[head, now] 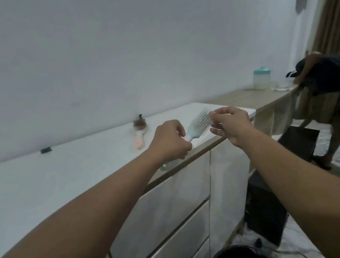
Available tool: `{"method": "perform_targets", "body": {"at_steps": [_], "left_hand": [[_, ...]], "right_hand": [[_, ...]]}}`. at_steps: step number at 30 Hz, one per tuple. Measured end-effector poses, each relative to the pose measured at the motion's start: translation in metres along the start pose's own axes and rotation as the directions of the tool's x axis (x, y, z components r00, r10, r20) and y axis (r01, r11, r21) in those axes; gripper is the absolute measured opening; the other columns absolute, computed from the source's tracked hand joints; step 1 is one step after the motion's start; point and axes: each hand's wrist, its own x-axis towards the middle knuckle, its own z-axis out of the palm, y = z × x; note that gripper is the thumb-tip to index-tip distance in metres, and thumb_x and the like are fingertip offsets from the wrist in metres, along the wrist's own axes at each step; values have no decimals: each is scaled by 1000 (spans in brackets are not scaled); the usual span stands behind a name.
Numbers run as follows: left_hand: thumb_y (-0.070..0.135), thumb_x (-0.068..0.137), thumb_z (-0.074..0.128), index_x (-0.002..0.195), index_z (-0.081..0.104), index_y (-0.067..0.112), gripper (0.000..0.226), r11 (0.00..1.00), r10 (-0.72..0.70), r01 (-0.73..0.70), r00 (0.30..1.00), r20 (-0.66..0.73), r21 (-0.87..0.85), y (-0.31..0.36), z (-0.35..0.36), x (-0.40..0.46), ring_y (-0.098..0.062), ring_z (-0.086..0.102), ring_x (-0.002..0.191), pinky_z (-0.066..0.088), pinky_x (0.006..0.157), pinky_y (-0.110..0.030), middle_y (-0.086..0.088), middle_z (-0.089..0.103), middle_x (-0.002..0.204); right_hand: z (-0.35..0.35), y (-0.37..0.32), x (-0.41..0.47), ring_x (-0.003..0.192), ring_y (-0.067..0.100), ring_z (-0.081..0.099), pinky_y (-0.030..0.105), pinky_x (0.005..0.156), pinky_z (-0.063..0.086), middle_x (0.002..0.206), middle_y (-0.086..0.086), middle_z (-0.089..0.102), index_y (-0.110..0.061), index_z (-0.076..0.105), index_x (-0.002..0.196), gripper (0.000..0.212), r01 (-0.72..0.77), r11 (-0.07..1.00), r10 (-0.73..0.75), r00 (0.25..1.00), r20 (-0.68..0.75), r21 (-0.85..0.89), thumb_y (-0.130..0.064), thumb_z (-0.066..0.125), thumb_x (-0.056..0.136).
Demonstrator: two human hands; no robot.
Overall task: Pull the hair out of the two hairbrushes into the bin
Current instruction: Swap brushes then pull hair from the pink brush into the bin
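Observation:
My left hand [171, 142] grips the handle of a pale blue hairbrush [199, 124], holding it above the front edge of the white dresser top [65, 175]. The bristles point toward my right hand [230, 125], whose fingertips pinch at the brush's far end; any hair there is too fine to see. A pink hairbrush [139, 137] lies on the dresser near the wall, with a brown clump of hair in its bristles. A dark round bin [239, 257] sits on the floor at the bottom of the view, below my arms.
A wooden desk [251, 97] to the right carries a jar with a teal lid [262, 78]. A chair draped with dark clothes [332, 82] stands at the far right. Black boxes [265, 209] stand on the floor beside the dresser drawers. A small black object [46, 150] lies near the wall.

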Motion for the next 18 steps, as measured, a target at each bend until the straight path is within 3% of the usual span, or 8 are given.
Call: {"method": "perform_targets", "body": {"at_steps": [4, 6, 9, 15, 18], "left_hand": [[3, 70, 72, 88, 63, 6, 21, 999, -44, 45, 990, -131, 5, -18, -47, 6, -25, 70, 62, 59, 57, -33, -8, 69, 79], [8, 68, 75, 86, 66, 8, 20, 996, -55, 68, 976, -211, 56, -30, -67, 7, -22, 65, 72, 51, 61, -27, -1, 66, 79], [6, 69, 74, 84, 67, 6, 16, 993, -88, 107, 954, -288, 52, -49, -89, 9, -17, 56, 69, 40, 56, -22, 1, 61, 76], [3, 68, 72, 81, 65, 2, 15, 975, -208, 220, 895, -394, -16, -98, -115, 16, -21, 53, 64, 41, 55, -26, -4, 59, 73], [4, 68, 72, 79, 66, 0, 14, 964, -246, 264, 870, -427, -19, -118, -124, 22, -21, 52, 62, 40, 54, -27, -5, 60, 70]], "right_hand": [[59, -19, 10, 77, 23, 64, 37, 69, 60, 91, 13, 63, -8, 63, 91, 11, 89, 992, -81, 993, 90, -88, -7, 71, 84], [88, -23, 13, 78, 22, 65, 38, 69, 61, 96, 12, 62, -5, 64, 101, 20, 141, 976, -116, 982, 151, -164, -5, 70, 82], [127, -21, 19, 72, 19, 64, 34, 65, 59, 99, 9, 60, -1, 63, 109, 30, 226, 942, -171, 959, 228, -247, -5, 71, 80], [191, -3, 26, 71, 23, 65, 40, 73, 61, 99, 10, 63, -4, 62, 118, 44, 237, 912, -103, 922, 374, -333, -3, 74, 76], [218, 7, 31, 70, 21, 61, 26, 54, 53, 119, 13, 60, -6, 61, 119, 41, 246, 904, -69, 892, 447, -350, 3, 66, 79]]}}
